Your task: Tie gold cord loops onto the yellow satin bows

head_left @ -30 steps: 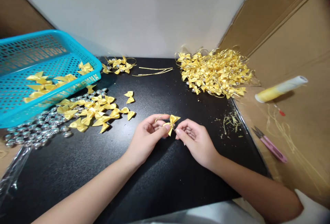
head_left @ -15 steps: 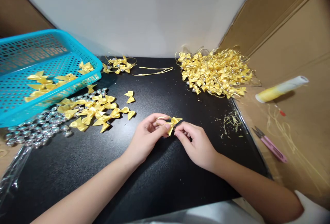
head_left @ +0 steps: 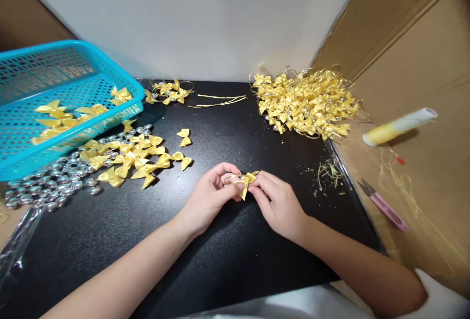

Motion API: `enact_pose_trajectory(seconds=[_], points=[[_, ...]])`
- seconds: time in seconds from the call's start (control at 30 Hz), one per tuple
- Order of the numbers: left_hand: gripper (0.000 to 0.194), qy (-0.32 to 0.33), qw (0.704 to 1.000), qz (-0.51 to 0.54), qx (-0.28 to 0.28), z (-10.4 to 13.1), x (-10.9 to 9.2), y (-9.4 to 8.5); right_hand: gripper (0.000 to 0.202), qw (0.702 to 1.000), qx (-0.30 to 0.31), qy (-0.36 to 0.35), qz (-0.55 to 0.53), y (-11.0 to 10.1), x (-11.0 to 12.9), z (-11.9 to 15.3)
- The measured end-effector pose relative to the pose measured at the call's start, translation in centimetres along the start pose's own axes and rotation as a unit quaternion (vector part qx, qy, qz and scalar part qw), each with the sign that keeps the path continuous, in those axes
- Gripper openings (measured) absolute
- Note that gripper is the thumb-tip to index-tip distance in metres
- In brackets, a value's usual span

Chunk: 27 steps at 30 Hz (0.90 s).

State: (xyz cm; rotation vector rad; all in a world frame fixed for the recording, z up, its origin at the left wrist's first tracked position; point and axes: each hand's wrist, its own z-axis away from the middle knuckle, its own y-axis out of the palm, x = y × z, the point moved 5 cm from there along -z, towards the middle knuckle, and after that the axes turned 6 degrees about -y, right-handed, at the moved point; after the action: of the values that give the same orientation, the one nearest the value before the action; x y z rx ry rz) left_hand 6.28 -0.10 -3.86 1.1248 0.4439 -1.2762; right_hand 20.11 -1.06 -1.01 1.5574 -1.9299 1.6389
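Observation:
A yellow ribbon bow [head_left: 246, 183] with a gold cord loop is held just above the black table, between both hands. My left hand [head_left: 216, 189] pinches its left side, thumb in front, with the cord curling by the fingers. On the other side, my right hand [head_left: 277, 199] has thumb and fingertips closed at the bow's right edge. Parts of the bow and cord are hidden behind the fingers. Loose yellow bows [head_left: 137, 155] lie to the left, beside a heap of silvery beads [head_left: 55, 184].
A blue plastic basket [head_left: 121, 72] holding bows stands at left. Finished-looking corded bows [head_left: 304, 103] are piled at back right. Gold cords [head_left: 220, 101] lie at the back. Pink snips [head_left: 384, 206], a cord tube [head_left: 400, 125] and thread scraps [head_left: 330, 172] are at right.
My right fingers have moved slightly left and up onto the bow's right edge. The bow has turned a little in my hands, and its tail hangs lower.

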Motion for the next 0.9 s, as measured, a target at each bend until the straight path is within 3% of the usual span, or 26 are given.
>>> enact_pose_trajectory(seconds=[0.17, 0.27, 0.4, 0.5, 0.67, 0.9], points=[[0.027, 0.103, 0.992, -0.027, -0.072, 0.2, -0.8, -0.6, 0.013, 1.0, -0.023, 0.008, 0.012, -1.0, 0.1, -0.3], [0.027, 0.133, 0.983, -0.044, -0.12, 0.2, -1.0, -1.3, 0.007, 0.998, -0.048, -0.002, 0.028, -1.8, 0.5, -0.4], [0.029, 0.148, 0.973, -0.06, -0.166, 0.2, -1.3, -1.9, 0.012, 0.987, -0.11, -0.107, 0.052, -2.9, 2.1, 0.1], [0.028, 0.154, 0.97, -0.078, -0.17, 0.3, -1.4, -1.9, 0.016, 0.971, -0.157, -0.155, 0.086, -3.4, 2.9, 0.6], [0.026, 0.169, 0.964, -0.17, -0.117, 1.0, -1.2, -0.6, 0.009, 0.987, -0.11, -0.061, 0.1, -2.3, 2.0, 0.3], [0.019, 0.242, 0.9, -0.347, -0.109, 2.2, -1.6, 0.8, 0.012, 0.993, -0.073, 0.021, 0.092, -0.8, 0.8, 0.2]])
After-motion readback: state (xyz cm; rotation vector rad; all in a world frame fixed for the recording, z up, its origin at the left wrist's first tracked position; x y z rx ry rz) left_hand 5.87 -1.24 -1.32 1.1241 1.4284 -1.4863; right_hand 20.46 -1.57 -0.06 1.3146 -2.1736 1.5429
